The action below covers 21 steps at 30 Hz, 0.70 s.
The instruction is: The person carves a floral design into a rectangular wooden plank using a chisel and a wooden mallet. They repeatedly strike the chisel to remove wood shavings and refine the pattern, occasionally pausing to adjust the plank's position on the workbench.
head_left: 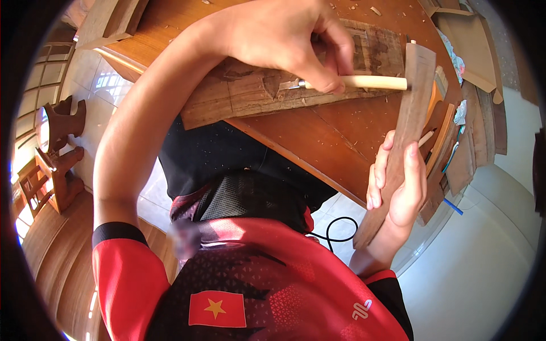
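Left hand closed round a chisel, fingers wrapped just ahead of the pale handle, metal shank running out past the fingertips to a blade end set in a notch of the plank; right hand gripping a mallet, a long dark wooden slat, fingers curled over its near edge, its upper face touching the butt of the handle. Judgement: a clean cut wants the chisel kept steady at one angle, left fingers clear of the handle's end, and the mallet face landing square on the butt; a skewed blow could glance off toward the left knuckles. The plank lies loose on the table, under the left palm, so weight on it should stop it shifting. Beyond the right fingertips: a stack of boards leaning at the table edge, with a pencil among them; chips scattered on the table top; a black cable on the floor below the right wrist; carved wooden stands far off the left elbow. Nothing blocks the swing.
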### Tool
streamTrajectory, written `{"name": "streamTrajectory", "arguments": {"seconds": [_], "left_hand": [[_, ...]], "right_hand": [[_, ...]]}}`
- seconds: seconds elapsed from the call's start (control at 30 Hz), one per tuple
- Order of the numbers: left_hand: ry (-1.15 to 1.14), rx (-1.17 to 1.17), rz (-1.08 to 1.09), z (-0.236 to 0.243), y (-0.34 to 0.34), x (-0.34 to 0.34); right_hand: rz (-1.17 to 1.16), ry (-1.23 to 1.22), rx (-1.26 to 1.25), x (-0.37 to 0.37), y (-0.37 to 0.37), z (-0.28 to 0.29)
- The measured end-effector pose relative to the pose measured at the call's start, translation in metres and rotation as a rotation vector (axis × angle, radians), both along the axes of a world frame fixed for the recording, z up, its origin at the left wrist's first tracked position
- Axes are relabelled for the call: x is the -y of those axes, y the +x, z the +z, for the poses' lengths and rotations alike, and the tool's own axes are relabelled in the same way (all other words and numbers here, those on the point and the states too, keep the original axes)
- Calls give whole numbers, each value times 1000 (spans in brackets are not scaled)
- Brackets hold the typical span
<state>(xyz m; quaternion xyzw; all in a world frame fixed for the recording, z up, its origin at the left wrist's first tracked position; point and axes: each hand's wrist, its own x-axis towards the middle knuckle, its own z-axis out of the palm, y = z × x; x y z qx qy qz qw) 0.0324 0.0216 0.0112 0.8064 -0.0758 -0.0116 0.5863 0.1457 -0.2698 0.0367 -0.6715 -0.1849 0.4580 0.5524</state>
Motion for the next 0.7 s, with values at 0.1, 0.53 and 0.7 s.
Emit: {"name": "streamTrajectory", "arguments": {"seconds": [0.1,0.53,0.7], "left_hand": [[68,52,107,11,-15,13],[1,102,729,-4,-105,4],[-200,100,919,-15,-106,16]], "right_hand": [[7,19,-26,-5,-4,0],[173,49,307,-48,-28,-2],[236,-11,587,-85,-48,-1]]}}
